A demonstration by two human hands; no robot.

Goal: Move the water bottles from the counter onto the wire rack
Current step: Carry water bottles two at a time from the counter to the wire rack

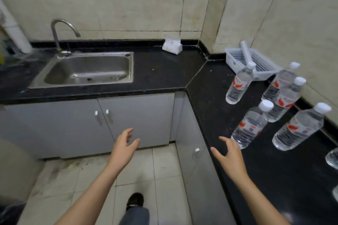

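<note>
On the black stone counter (164, 71), right of the steel sink (87, 71), clear plastic water bottles (249, 124) stand grouped for collection, your right hand (230, 159) and left hand (124, 148) spread empty, poised to grab.

A small home kitchen: steel sink (87, 71) with tap (60, 36) at far left, black bench (164, 71), tiled walls, grey cupboards (135, 118) below.
</note>
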